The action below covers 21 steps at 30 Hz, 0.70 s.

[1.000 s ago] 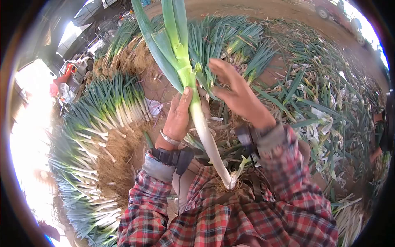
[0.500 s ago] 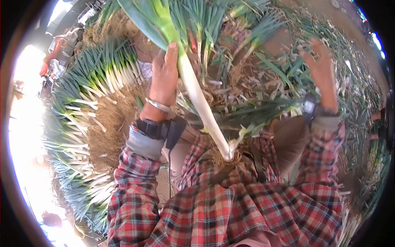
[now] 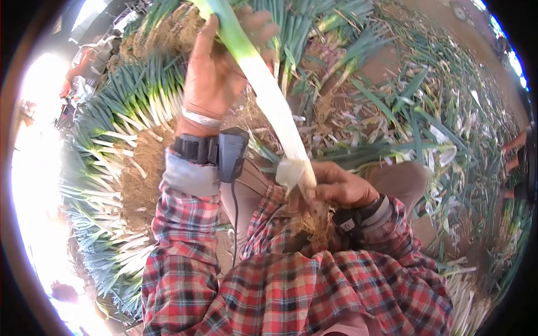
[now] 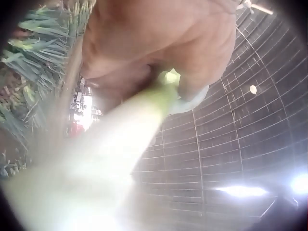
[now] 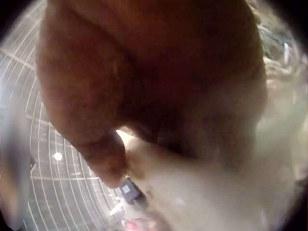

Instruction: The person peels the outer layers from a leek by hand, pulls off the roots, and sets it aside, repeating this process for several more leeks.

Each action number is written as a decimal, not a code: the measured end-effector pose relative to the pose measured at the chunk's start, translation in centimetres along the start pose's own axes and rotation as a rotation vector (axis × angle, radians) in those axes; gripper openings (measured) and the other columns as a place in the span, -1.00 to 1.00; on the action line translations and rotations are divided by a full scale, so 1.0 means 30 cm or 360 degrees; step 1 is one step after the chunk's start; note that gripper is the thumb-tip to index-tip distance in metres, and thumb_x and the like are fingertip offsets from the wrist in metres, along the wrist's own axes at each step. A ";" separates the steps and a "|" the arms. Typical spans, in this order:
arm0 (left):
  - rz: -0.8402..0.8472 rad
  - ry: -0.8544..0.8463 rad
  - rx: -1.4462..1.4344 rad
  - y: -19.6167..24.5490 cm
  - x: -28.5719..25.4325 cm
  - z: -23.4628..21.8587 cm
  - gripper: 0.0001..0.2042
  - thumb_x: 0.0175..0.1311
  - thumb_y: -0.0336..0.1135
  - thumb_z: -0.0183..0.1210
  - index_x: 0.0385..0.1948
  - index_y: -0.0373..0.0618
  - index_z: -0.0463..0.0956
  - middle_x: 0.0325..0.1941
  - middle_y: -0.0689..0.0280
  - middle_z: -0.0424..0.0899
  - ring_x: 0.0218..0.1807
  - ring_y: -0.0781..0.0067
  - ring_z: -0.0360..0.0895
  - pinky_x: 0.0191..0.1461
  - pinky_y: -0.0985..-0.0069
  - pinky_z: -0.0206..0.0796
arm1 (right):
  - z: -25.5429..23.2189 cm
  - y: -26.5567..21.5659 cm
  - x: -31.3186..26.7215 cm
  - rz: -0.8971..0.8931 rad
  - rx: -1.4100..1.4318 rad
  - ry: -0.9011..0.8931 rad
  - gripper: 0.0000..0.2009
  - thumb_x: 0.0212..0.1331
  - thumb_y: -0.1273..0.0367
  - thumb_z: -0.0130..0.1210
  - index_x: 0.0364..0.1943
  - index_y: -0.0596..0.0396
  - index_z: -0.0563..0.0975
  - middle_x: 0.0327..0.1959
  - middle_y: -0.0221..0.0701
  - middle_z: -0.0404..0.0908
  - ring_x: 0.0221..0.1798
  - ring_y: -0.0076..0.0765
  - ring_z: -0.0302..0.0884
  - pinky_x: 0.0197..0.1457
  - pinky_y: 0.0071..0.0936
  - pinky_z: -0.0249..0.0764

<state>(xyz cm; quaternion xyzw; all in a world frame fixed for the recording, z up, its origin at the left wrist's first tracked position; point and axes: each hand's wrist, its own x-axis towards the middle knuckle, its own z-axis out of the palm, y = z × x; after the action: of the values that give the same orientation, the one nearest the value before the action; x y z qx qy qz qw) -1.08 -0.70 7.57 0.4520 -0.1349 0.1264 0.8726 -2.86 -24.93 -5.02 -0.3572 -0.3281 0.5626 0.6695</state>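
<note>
One leek (image 3: pixel 274 103) slants across the head view, its green part up at the left and its roots (image 3: pixel 318 227) down by the shirt. My left hand (image 3: pixel 221 73) holds the green upper part, thumb in front and blurred fingers behind; in the left wrist view that hand (image 4: pixel 163 38) wraps the stalk (image 4: pixel 120 130). My right hand (image 3: pixel 342 186) pinches the white lower end just above the roots. A loose pale skin (image 3: pixel 291 172) hangs beside the stalk there. In the right wrist view the right hand (image 5: pixel 144 82) is dark against the pale stalk (image 5: pixel 192 192).
A curved row of leeks (image 3: pixel 112 162) with brown roots (image 3: pixel 140 179) lies at the left. More leeks (image 3: pixel 358 47) lie at the top. Cut leaves and peelings (image 3: pixel 443 129) cover the ground at the right, with white stalks (image 3: pixel 468 302) at lower right.
My right hand has come back from the right, where it was raised with nothing in it, and now pinches the leek's lower end. A pale skin now hangs loose there. The left hand has moved slightly up.
</note>
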 end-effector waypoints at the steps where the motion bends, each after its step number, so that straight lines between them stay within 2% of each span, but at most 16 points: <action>1: -0.0006 -0.0084 -0.0101 0.004 0.010 -0.022 -0.58 0.44 -0.16 0.00 0.15 -0.30 0.33 0.07 0.10 0.58 0.05 0.21 0.62 -0.08 0.35 0.58 | 0.012 0.007 0.017 0.0020 -0.0094 0.0063 -0.61 0.23 0.36 0.20 0.07 0.25 0.42 -0.30 -0.38 0.62 -0.23 -0.45 0.56 -0.16 -0.43 0.49; 2: 0.0019 -0.0097 -0.0079 0.008 0.010 -0.036 -0.58 0.44 -0.16 0.00 0.15 -0.30 0.33 0.07 0.10 0.58 0.05 0.21 0.62 -0.08 0.35 0.58 | 0.017 0.003 0.030 0.0006 -0.0116 0.0039 -0.61 0.23 0.36 0.20 0.07 0.25 0.42 -0.30 -0.38 0.62 -0.23 -0.45 0.56 -0.16 -0.43 0.49; 4: 0.0059 0.0102 0.0176 -0.003 -0.016 -0.006 -0.62 0.44 -0.20 0.01 0.10 -0.31 0.36 0.02 0.07 0.60 0.01 0.21 0.63 -0.09 0.34 0.58 | 0.045 -0.006 0.044 -0.0151 -0.1287 0.0670 -0.55 0.17 0.32 0.26 0.08 0.24 0.41 -0.28 -0.31 0.62 -0.24 -0.40 0.56 -0.15 -0.42 0.48; 5: 0.0060 0.0243 0.0293 -0.009 -0.034 0.010 -0.68 0.39 -0.24 0.09 0.01 -0.31 0.41 -0.11 0.09 0.64 -0.06 0.23 0.67 -0.15 0.37 0.59 | 0.052 0.006 0.062 -0.0325 -0.1078 0.0870 -0.50 0.06 0.33 0.34 0.07 0.20 0.42 -0.23 -0.29 0.57 -0.26 -0.35 0.52 -0.18 -0.41 0.46; 6: 0.0050 0.0238 0.0288 -0.013 -0.036 0.023 -0.68 0.39 -0.24 0.09 0.01 -0.31 0.41 -0.11 0.09 0.64 -0.06 0.23 0.67 -0.15 0.37 0.59 | 0.061 0.006 0.070 -0.0323 -0.1074 0.0882 -0.50 0.06 0.33 0.34 0.07 0.20 0.42 -0.23 -0.29 0.57 -0.26 -0.35 0.52 -0.18 -0.41 0.46; 8: 0.0089 0.0312 0.0588 -0.021 -0.047 0.042 -0.74 0.34 -0.30 0.17 -0.10 -0.30 0.45 -0.23 0.17 0.66 -0.16 0.27 0.69 -0.24 0.43 0.58 | 0.072 0.000 0.088 -0.0670 -0.1476 0.1212 -0.46 -0.01 0.38 0.38 0.09 0.13 0.42 -0.18 -0.29 0.48 -0.24 -0.32 0.48 -0.20 -0.41 0.45; 9: 0.0104 0.0388 0.0600 -0.024 -0.051 0.059 -0.76 0.30 -0.32 0.21 -0.15 -0.30 0.46 -0.27 0.20 0.66 -0.23 0.32 0.70 -0.30 0.48 0.57 | 0.071 -0.001 0.103 -0.0834 -0.1463 0.1249 -0.42 -0.05 0.44 0.38 0.12 0.06 0.41 -0.17 -0.27 0.43 -0.21 -0.27 0.48 -0.22 -0.40 0.46; 12: 0.0162 0.0356 0.0724 -0.037 -0.061 0.071 -0.79 0.30 -0.34 0.20 -0.18 -0.29 0.47 -0.26 0.19 0.66 -0.25 0.33 0.70 -0.29 0.52 0.55 | 0.079 -0.054 0.151 -0.1075 -0.1592 0.1287 -0.45 -0.03 0.46 0.36 0.11 0.05 0.40 -0.19 -0.27 0.44 -0.23 -0.24 0.49 -0.24 -0.39 0.46; 13: 0.0153 0.0350 0.0722 -0.041 -0.062 0.082 -0.79 0.30 -0.34 0.20 -0.18 -0.29 0.47 -0.26 0.19 0.66 -0.25 0.33 0.70 -0.29 0.52 0.55 | 0.089 -0.075 0.167 -0.1040 -0.1437 0.1311 -0.61 0.00 0.48 0.33 -0.06 0.11 0.45 -0.26 -0.26 0.45 -0.26 -0.22 0.49 -0.25 -0.38 0.45; 14: 0.0153 0.0376 0.0772 -0.043 -0.063 0.095 -0.78 0.30 -0.34 0.21 -0.18 -0.30 0.47 -0.27 0.19 0.65 -0.27 0.34 0.70 -0.32 0.55 0.54 | 0.075 -0.087 0.165 -0.1039 -0.1437 0.1317 -0.61 0.00 0.48 0.33 -0.06 0.11 0.45 -0.26 -0.26 0.45 -0.26 -0.22 0.49 -0.25 -0.38 0.45; 16: 0.0157 0.0401 0.0819 -0.042 -0.059 0.099 -0.78 0.30 -0.35 0.21 -0.18 -0.32 0.47 -0.28 0.19 0.65 -0.30 0.34 0.70 -0.34 0.59 0.53 | 0.050 -0.107 0.156 -0.0985 -0.1532 0.1173 -0.76 0.00 0.50 0.30 -0.26 0.16 0.48 -0.33 -0.26 0.44 -0.27 -0.23 0.49 -0.27 -0.39 0.44; 17: 0.0120 0.0399 0.0912 -0.043 -0.058 0.093 -0.75 0.29 -0.36 0.20 -0.11 -0.30 0.47 -0.21 0.18 0.66 -0.21 0.30 0.69 -0.20 0.49 0.53 | 0.051 -0.100 0.158 -0.0979 -0.1535 0.1178 -0.76 0.00 0.50 0.30 -0.26 0.16 0.48 -0.33 -0.26 0.44 -0.27 -0.23 0.49 -0.27 -0.39 0.44; 18: 0.0075 0.0395 0.1000 -0.050 -0.060 0.085 -0.72 0.27 -0.37 0.20 -0.05 -0.29 0.47 -0.14 0.16 0.67 -0.13 0.26 0.68 -0.06 0.39 0.52 | 0.054 -0.083 0.157 -0.1005 -0.1517 0.1167 -0.80 0.02 0.52 0.28 -0.28 0.14 0.50 -0.37 -0.34 0.46 -0.34 -0.36 0.48 -0.29 -0.45 0.42; 19: 0.0565 0.0123 0.2233 -0.049 -0.088 0.023 -0.66 0.23 -0.36 0.19 0.02 -0.26 0.46 -0.04 0.17 0.65 -0.01 0.25 0.63 0.12 0.28 0.38 | 0.049 -0.067 0.149 -0.1032 -0.1511 0.1176 -0.83 0.04 0.55 0.26 -0.29 0.13 0.53 -0.40 -0.41 0.48 -0.40 -0.50 0.48 -0.31 -0.52 0.41; 20: 0.1167 -0.0245 0.3370 -0.041 -0.106 -0.040 -0.60 0.20 -0.35 0.18 0.09 -0.22 0.45 0.07 0.18 0.63 0.11 0.24 0.57 0.30 0.17 0.24 | 0.035 -0.057 0.143 -0.1109 -0.1621 0.1134 -0.82 0.00 0.53 0.27 -0.30 0.12 0.54 -0.38 -0.36 0.48 -0.31 -0.35 0.52 -0.24 -0.42 0.43; 21: 0.0877 -0.0147 0.3234 -0.050 -0.113 -0.042 -0.55 0.18 -0.34 0.16 0.15 -0.17 0.43 0.14 0.20 0.59 0.20 0.25 0.50 0.38 0.14 0.07 | 0.021 -0.056 0.124 -0.1124 -0.2047 0.1126 -0.76 -0.03 0.50 0.28 -0.24 0.13 0.53 -0.25 -0.25 0.49 -0.14 -0.13 0.50 -0.08 -0.27 0.43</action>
<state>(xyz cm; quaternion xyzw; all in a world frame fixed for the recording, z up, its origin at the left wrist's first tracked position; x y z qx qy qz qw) -3.57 -0.84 4.54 0.9290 -0.0967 0.3566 0.0186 -1.97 -21.37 -3.12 -0.7039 -0.4495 -0.1264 0.5353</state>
